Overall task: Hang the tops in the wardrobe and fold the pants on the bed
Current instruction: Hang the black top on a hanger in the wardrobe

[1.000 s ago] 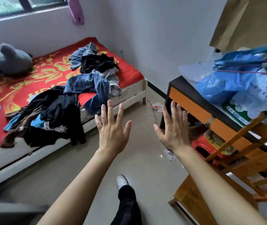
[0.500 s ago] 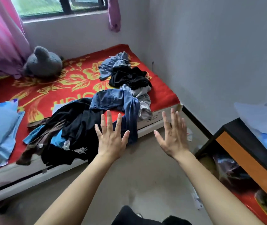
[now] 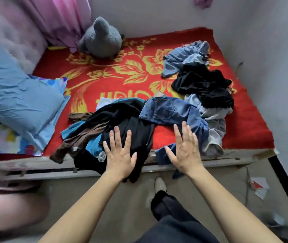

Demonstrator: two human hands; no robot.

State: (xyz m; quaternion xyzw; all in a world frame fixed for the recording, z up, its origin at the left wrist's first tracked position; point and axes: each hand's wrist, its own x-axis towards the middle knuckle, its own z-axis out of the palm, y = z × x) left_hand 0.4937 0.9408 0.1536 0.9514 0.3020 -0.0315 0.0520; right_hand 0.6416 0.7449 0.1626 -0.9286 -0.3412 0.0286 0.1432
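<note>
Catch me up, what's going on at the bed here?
A person stands at the bed, both hands open with fingers spread. The left hand is over a black garment, the right hand over the blue jeans. Neither holds anything. All clothes lie in unsorted heaps on the red blanket; nothing is folded yet.

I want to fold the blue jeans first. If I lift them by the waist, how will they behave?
The blue jeans lie crumpled, so they will probably hang floppy. One leg drapes over the bed edge, so it may slide off when pulled. They touch the grey garment and might drag it along.
</note>
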